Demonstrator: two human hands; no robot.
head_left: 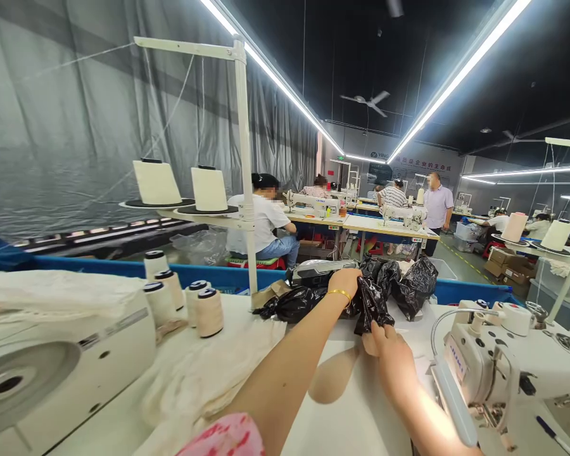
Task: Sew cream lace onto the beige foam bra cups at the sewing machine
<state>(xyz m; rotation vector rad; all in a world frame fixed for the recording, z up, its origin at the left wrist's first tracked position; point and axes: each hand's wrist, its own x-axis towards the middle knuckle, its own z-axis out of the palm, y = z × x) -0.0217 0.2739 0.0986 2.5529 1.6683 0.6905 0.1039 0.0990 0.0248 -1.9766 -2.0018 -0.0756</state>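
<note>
A crumpled black plastic bag (374, 303) is between my hands at the far side of the white table (337, 411). My left hand (346, 282), with a gold bangle at the wrist, has its fingers closed on the bag's upper part. Lower down and nearer to me, my right hand (388, 347) grips the bag's bottom edge between thumb and fingers. Another shiny black bag (415, 288) lies just to the right, and a dark bundled bag (299, 304) is to the left. What the bags contain is hidden.
White sewing machines flank me, one left (66, 367) and one right (527, 361). Several thread cones (209, 313) stand by a thread-stand pole (247, 158). Pale fabric (209, 367) covers the table's left part. Beyond the blue edge (218, 275), a person (261, 221) sits at work.
</note>
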